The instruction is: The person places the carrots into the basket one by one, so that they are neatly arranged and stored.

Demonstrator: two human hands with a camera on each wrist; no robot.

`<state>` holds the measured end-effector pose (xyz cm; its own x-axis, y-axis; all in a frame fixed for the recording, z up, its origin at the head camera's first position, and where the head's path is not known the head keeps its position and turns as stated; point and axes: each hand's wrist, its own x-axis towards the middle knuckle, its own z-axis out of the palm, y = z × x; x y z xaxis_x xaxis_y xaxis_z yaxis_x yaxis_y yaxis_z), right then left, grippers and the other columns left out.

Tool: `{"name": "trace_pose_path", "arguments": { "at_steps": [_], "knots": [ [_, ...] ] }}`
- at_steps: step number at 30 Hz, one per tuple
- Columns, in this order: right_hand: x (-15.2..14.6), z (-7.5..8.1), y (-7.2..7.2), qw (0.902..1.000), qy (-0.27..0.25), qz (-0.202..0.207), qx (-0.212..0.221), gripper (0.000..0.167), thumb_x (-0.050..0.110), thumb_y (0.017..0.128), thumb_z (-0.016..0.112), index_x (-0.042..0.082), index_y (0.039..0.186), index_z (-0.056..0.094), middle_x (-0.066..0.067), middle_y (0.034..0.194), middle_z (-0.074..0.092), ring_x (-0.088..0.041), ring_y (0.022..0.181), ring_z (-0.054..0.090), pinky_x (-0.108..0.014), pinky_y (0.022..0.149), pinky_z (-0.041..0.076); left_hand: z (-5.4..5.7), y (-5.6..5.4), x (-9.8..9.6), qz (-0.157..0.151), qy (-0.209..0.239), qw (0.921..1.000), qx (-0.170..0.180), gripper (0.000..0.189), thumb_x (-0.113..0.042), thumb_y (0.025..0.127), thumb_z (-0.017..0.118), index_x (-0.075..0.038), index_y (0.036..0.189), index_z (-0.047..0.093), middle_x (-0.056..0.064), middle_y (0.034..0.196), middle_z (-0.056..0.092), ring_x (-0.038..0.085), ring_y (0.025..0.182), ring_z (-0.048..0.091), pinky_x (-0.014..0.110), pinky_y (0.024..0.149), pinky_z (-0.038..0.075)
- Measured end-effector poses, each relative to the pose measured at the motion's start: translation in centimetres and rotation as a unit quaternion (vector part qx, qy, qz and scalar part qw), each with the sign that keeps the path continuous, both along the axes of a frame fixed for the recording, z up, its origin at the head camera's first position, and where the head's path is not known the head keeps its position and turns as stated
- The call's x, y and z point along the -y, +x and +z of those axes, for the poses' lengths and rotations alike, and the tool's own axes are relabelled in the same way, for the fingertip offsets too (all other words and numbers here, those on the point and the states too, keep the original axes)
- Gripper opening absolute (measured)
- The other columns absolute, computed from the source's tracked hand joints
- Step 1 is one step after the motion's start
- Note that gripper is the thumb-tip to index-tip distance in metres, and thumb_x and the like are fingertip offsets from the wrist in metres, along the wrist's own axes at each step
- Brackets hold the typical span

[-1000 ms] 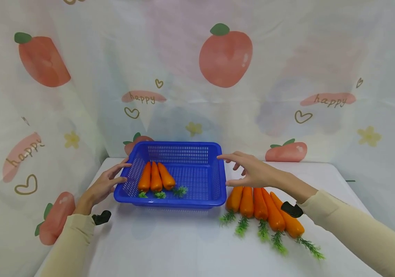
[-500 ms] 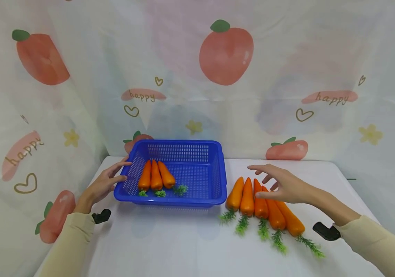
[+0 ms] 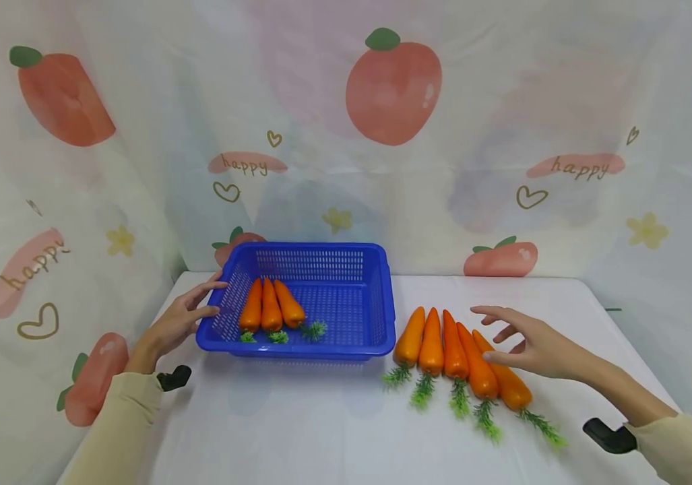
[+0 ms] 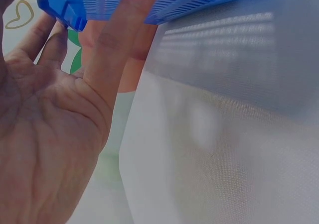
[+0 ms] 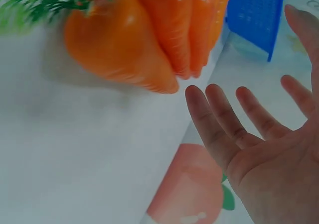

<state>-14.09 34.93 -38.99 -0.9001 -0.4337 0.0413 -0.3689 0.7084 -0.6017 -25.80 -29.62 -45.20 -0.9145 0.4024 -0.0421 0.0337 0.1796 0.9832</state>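
Head view: the left hand (image 3: 174,327), fingers fairly straight and thumb apart, touches the left rim of the blue basket (image 3: 348,313), which stands left of centre by the desk's (image 3: 297,424) far edge, holding three carrots (image 3: 271,308). Holding nothing, fingers parted and gently bent, the right hand (image 3: 533,345) has moved from the basket's right rim to above five fanned carrots (image 3: 454,349), toward the desk's right edge.

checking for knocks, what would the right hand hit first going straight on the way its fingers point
Most likely the rightmost orange carrot, its tip close to the right hand in the right wrist view. Depth is unclear; riding higher, the hand might pass over toward the blue plastic basket.
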Motion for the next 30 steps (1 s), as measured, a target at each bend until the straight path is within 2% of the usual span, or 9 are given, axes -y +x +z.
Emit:
{"name": "trace_pose_path", "arguments": {
  "at_steps": [9, 14, 17, 22, 30],
  "knots": [
    [-2.2, -2.0, -0.6, 0.9943, -0.018, 0.01, 0.104, 0.07, 0.025, 0.094, 0.076, 0.008, 0.153, 0.041, -0.03, 0.135, 0.054, -0.027, 0.098, 0.067, -0.028, 0.072, 0.059, 0.1, 0.0, 0.1, -0.002, 0.009, 0.9999, 0.005, 0.055, -0.012, 0.104, 0.058, -0.011, 0.156, 0.04, -0.005, 0.174, 0.002, 0.047, 0.153, 0.015, 0.051, 0.092, 0.058],
    [-3.2, -2.9, -0.9, 0.9788, -0.023, 0.007, 0.203, 0.071, 0.021, 0.096, 0.073, 0.008, 0.156, 0.036, -0.03, 0.138, 0.048, -0.03, 0.101, 0.064, -0.035, 0.073, 0.059, 0.1, 0.0, 0.1, -0.005, 0.015, 0.9998, 0.009, 0.055, -0.012, 0.104, 0.058, -0.011, 0.156, 0.039, -0.006, 0.174, 0.002, 0.046, 0.153, 0.016, 0.047, 0.092, 0.059],
    [-3.6, -3.2, -1.1, 0.9688, -0.026, 0.004, 0.246, 0.072, 0.02, 0.096, 0.073, 0.01, 0.157, 0.035, -0.027, 0.138, 0.046, -0.031, 0.099, 0.063, -0.039, 0.071, 0.06, 0.1, 0.0, 0.0, -0.003, 0.013, 0.9999, 0.009, 0.056, -0.013, 0.104, 0.058, -0.011, 0.156, 0.04, -0.006, 0.174, 0.003, 0.046, 0.153, 0.015, 0.046, 0.092, 0.059],
    [-3.7, -3.7, -1.0, 0.9587, -0.036, -0.001, 0.282, 0.073, 0.017, 0.096, 0.072, 0.011, 0.158, 0.034, -0.028, 0.137, 0.044, -0.03, 0.091, 0.064, -0.039, 0.067, 0.061, 0.0, 0.0, 0.0, 0.0, 0.012, 0.9999, 0.011, 0.056, -0.013, 0.104, 0.059, -0.012, 0.156, 0.04, -0.006, 0.174, 0.003, 0.046, 0.153, 0.016, 0.047, 0.092, 0.059],
    [-3.5, -3.9, -0.9, 0.9554, -0.036, -0.003, 0.293, 0.072, 0.017, 0.096, 0.073, 0.01, 0.158, 0.036, -0.026, 0.134, 0.047, -0.03, 0.086, 0.064, -0.04, 0.065, 0.062, 0.0, 0.0, 0.0, 0.001, 0.013, 0.9998, 0.012, 0.057, -0.013, 0.103, 0.059, -0.012, 0.157, 0.04, -0.006, 0.174, 0.003, 0.047, 0.153, 0.017, 0.047, 0.091, 0.059]
  ]
}}
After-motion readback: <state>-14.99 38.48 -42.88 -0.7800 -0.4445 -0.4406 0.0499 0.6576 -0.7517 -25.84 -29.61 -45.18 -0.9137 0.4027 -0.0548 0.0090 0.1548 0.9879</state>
